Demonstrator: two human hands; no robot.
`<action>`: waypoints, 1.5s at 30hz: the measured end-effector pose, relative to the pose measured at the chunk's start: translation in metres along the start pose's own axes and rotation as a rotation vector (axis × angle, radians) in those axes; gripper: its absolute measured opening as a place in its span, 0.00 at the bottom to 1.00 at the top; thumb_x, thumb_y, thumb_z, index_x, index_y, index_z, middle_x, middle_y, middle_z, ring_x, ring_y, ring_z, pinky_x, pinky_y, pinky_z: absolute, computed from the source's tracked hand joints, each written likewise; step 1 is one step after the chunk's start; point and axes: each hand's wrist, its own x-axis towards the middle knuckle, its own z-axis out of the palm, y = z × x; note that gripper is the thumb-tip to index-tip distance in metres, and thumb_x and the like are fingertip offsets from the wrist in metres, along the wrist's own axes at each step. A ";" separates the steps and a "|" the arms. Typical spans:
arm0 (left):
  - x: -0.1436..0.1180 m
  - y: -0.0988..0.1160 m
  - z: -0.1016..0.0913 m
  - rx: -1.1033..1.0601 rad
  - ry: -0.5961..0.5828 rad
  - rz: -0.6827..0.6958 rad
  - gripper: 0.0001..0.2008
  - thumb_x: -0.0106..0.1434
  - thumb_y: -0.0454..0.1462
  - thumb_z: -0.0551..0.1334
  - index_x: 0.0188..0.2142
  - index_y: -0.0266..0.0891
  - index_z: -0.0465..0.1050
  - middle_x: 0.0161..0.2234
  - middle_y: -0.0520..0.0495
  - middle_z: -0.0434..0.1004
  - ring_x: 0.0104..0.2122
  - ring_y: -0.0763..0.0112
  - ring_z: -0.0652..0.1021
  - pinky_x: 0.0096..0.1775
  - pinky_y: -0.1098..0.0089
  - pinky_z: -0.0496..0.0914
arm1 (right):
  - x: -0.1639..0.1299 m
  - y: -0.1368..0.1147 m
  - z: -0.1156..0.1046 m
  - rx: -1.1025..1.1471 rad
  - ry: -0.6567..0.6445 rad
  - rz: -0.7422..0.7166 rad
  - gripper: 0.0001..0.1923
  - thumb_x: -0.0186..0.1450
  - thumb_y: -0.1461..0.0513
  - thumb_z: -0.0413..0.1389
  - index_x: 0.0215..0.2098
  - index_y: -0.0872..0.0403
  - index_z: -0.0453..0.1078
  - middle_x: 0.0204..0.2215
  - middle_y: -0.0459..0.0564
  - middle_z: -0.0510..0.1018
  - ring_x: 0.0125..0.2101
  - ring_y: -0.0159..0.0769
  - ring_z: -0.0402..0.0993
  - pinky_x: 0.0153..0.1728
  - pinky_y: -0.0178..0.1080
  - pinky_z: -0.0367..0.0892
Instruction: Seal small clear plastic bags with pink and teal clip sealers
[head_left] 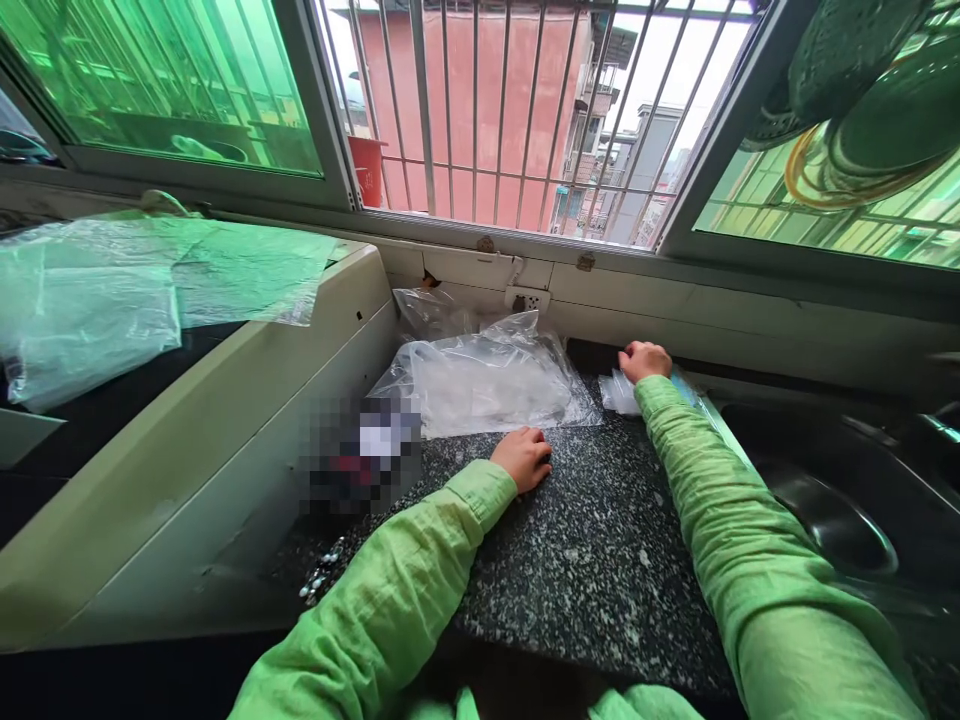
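Note:
My left hand (523, 459) rests on the speckled dark countertop (570, 550), just in front of a large clear plastic bag (487, 385). Its fingers are loosely bent and slightly apart, with nothing visible in them. Farther back and to the right, my right hand (645, 361) is closed, fingers curled in near the back wall. What it holds, if anything, is hidden. Small clear plastic packets (619, 393) lie beside and below that hand. Some bluish plastic (684, 388) shows on the other side of the wrist.
A dark sink (832, 515) lies to the right. On the left stands a cream-coloured raised unit (247, 400) with plastic sheeting (97, 300) over it. A blurred-out item (360, 455) sits beside it. A wall socket (527, 299) and barred window (510, 110) are behind.

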 end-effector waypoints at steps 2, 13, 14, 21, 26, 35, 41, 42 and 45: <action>0.000 -0.001 0.000 -0.011 0.001 0.007 0.12 0.55 0.41 0.57 0.37 0.39 0.72 0.40 0.44 0.69 0.42 0.63 0.69 0.45 0.65 0.65 | 0.005 -0.020 0.002 0.058 -0.042 -0.047 0.14 0.62 0.56 0.49 0.40 0.56 0.67 0.39 0.50 0.73 0.38 0.32 0.69 0.39 0.39 0.66; 0.003 -0.008 0.000 -0.154 0.206 -0.089 0.12 0.56 0.38 0.56 0.38 0.37 0.72 0.38 0.43 0.71 0.40 0.64 0.71 0.43 0.65 0.67 | -0.004 -0.105 -0.002 0.543 -0.025 -0.278 0.08 0.55 0.60 0.52 0.25 0.54 0.71 0.25 0.47 0.75 0.26 0.32 0.66 0.30 0.35 0.62; 0.004 -0.009 0.000 -0.179 0.249 -0.114 0.12 0.56 0.38 0.56 0.38 0.37 0.72 0.38 0.43 0.71 0.40 0.65 0.71 0.43 0.66 0.67 | -0.004 -0.102 -0.007 0.551 0.013 -0.286 0.08 0.55 0.60 0.51 0.25 0.54 0.71 0.25 0.48 0.74 0.27 0.32 0.66 0.31 0.35 0.62; 0.006 -0.018 -0.004 -0.325 0.565 -0.165 0.09 0.54 0.34 0.57 0.35 0.35 0.72 0.30 0.46 0.71 0.30 0.73 0.72 0.35 0.71 0.69 | -0.016 -0.064 -0.059 0.647 0.302 -0.450 0.07 0.55 0.61 0.52 0.22 0.54 0.68 0.21 0.47 0.71 0.26 0.33 0.64 0.29 0.36 0.62; -0.001 -0.013 -0.027 -0.350 0.910 -0.089 0.07 0.56 0.34 0.56 0.31 0.35 0.72 0.23 0.50 0.66 0.24 0.78 0.68 0.29 0.75 0.67 | -0.058 -0.038 -0.089 0.567 0.339 -0.678 0.06 0.56 0.63 0.53 0.22 0.53 0.67 0.23 0.47 0.72 0.28 0.32 0.65 0.33 0.37 0.62; -0.015 0.016 -0.055 -0.199 0.914 0.029 0.09 0.57 0.36 0.56 0.35 0.36 0.72 0.26 0.49 0.67 0.26 0.76 0.68 0.31 0.74 0.67 | -0.164 -0.017 -0.095 0.407 0.286 -0.918 0.07 0.59 0.65 0.51 0.26 0.53 0.69 0.23 0.46 0.72 0.27 0.30 0.62 0.31 0.35 0.60; -0.031 0.020 -0.046 0.041 0.585 0.146 0.14 0.55 0.42 0.59 0.39 0.38 0.72 0.30 0.46 0.69 0.32 0.69 0.70 0.35 0.69 0.67 | -0.216 -0.001 -0.080 0.368 0.242 -0.950 0.04 0.59 0.66 0.52 0.27 0.54 0.69 0.23 0.46 0.72 0.28 0.30 0.63 0.32 0.36 0.59; -0.034 0.021 -0.043 0.055 0.517 0.153 0.14 0.55 0.43 0.59 0.38 0.38 0.72 0.30 0.46 0.69 0.32 0.69 0.70 0.35 0.69 0.67 | -0.223 0.002 -0.077 0.361 0.229 -0.955 0.05 0.59 0.66 0.52 0.27 0.54 0.69 0.23 0.46 0.72 0.28 0.30 0.63 0.32 0.36 0.59; -0.039 0.025 -0.031 0.073 0.369 0.163 0.09 0.56 0.41 0.58 0.32 0.38 0.74 0.29 0.46 0.70 0.31 0.70 0.69 0.34 0.70 0.66 | -0.238 0.010 -0.072 0.347 0.196 -0.953 0.05 0.59 0.65 0.51 0.27 0.53 0.69 0.23 0.46 0.72 0.29 0.31 0.63 0.32 0.36 0.59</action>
